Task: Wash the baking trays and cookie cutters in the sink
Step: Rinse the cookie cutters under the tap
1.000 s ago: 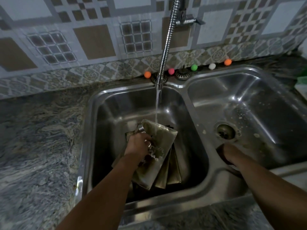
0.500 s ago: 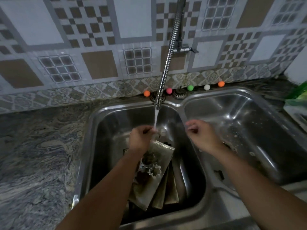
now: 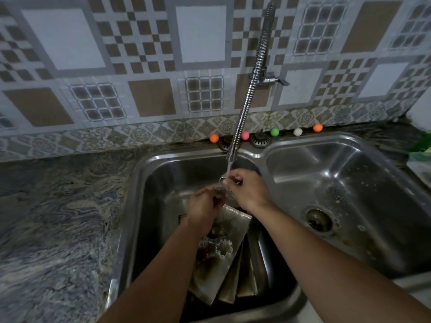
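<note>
Both hands under the tap point(image 3: 234, 150), left hand point(image 3: 205, 209) and right hand point(image 3: 248, 188) each with a pinching grip on a small metal cookie cutter point(image 3: 225, 187) in the water stream, baking trays point(image 3: 229, 264) leaning in the left sink basin point(image 3: 149, 183) below the tap, a flower-shaped cutter point(image 3: 224, 248) resting on the front tray.
</note>
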